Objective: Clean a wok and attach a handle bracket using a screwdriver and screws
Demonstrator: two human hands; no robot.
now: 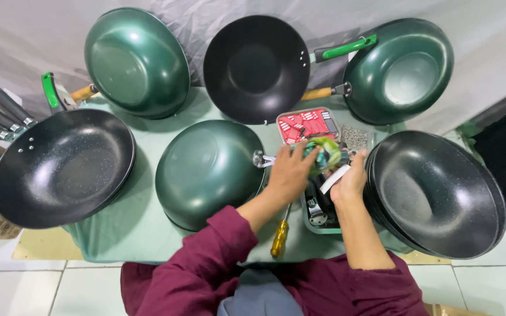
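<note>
Left hand point(291, 172) grip clamps green bundle point(323, 153); right hand point(351, 181), pinching its white strip point(335, 178), sits just beside.

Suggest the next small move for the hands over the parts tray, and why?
Probably lift the green bundle clear of the parts tray. Both the left hand and right hand grip it right above the tray, and the handle-less upturned green pan sits beside them.
</note>
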